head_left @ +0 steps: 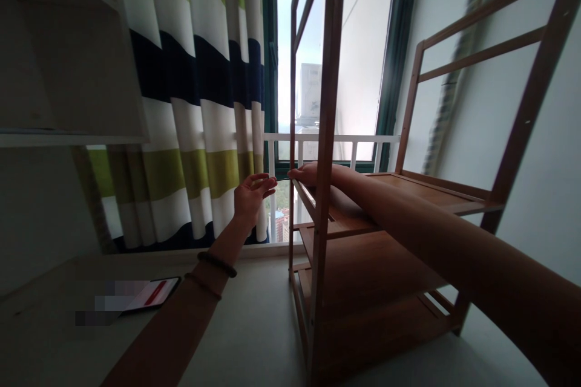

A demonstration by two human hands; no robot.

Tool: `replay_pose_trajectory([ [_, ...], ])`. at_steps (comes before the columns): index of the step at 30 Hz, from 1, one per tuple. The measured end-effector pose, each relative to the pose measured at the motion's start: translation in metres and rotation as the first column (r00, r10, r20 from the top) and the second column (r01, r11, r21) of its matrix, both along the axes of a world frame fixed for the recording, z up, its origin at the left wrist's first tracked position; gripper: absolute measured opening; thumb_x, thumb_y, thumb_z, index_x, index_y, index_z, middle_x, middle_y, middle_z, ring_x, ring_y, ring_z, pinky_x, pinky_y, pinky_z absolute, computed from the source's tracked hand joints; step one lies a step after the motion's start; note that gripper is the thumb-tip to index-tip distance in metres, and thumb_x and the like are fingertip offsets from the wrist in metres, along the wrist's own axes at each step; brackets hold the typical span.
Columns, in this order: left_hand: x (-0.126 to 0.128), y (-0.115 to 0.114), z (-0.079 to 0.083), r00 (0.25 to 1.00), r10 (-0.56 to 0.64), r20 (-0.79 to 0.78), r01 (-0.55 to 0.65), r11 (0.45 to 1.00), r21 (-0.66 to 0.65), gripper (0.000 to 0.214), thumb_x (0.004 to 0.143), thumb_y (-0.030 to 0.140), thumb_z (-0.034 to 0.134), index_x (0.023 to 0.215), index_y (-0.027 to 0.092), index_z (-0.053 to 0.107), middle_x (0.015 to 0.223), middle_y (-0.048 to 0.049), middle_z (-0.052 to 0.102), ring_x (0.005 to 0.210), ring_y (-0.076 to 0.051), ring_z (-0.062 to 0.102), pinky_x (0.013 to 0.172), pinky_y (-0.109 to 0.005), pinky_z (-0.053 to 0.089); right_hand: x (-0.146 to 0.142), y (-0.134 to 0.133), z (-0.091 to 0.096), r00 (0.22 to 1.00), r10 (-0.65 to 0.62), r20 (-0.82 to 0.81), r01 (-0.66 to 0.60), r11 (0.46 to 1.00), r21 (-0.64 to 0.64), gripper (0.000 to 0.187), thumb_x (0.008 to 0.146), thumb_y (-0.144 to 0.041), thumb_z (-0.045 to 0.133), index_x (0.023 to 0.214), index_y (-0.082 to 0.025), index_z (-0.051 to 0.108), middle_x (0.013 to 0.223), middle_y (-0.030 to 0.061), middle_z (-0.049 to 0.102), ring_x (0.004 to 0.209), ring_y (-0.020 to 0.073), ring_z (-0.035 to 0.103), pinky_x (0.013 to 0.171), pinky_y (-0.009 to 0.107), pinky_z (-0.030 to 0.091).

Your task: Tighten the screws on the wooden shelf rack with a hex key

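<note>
A tall wooden shelf rack [363, 236] stands upright. The right hand [305, 174] grips its far shelf edge, fingers curled on it; the left hand [252, 193] hovers just left, fingers spread, empty.

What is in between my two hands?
In the head view, only open air lies between the open left hand and the right hand, which rests on the wooden shelf rack; window railing shows behind.
</note>
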State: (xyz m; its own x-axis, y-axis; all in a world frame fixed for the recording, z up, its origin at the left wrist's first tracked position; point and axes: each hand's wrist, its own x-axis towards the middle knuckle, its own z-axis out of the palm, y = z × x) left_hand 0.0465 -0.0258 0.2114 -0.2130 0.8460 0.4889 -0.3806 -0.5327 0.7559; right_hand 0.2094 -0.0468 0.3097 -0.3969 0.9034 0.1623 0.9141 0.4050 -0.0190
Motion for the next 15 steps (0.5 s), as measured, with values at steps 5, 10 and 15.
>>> replay_pose_trajectory([
  [5, 0.005, 0.0, -0.004, 0.999, 0.038, 0.012, -0.039, 0.995, 0.093, 0.015, 0.055, 0.012, 0.078, 0.058, 0.015, 0.063, 0.076, 0.0002, 0.067, 0.072, -0.011, 0.063, 0.064, -0.022, 0.052, -0.001, -0.001, 0.001, 1.0, -0.018, -0.004, 0.018, 1.0, -0.013, 0.054, 0.09, -0.053, 0.035, 0.108, -0.013, 0.067, 0.116, 0.014, 0.064, 0.107, 0.0277, 0.06, 0.084, 0.031, 0.046],
  [10, 0.007, 0.001, -0.009, 0.999, -0.006, 0.037, 0.003, 0.996, 0.084, 0.017, 0.054, 0.014, 0.079, 0.068, 0.015, 0.069, 0.071, 0.0, 0.068, 0.071, -0.012, 0.065, 0.078, -0.029, 0.054, 0.0, 0.0, 0.001, 1.0, -0.022, -0.022, 0.022, 0.999, -0.034, 0.056, 0.088, -0.057, 0.037, 0.109, -0.013, 0.065, 0.114, 0.0145, 0.065, 0.103, 0.0282, 0.061, 0.083, 0.033, 0.047],
  [15, 0.005, -0.001, -0.012, 0.997, -0.068, 0.048, 0.065, 0.996, 0.063, 0.026, 0.056, 0.014, 0.078, 0.081, 0.013, 0.071, 0.075, -0.0031, 0.072, 0.075, -0.015, 0.068, 0.088, -0.034, 0.053, 0.0, 0.0, 0.001, 0.999, -0.029, -0.021, 0.027, 0.998, -0.061, 0.06, 0.089, -0.059, 0.033, 0.109, -0.011, 0.065, 0.114, 0.0161, 0.064, 0.102, 0.0287, 0.061, 0.083, 0.034, 0.048],
])
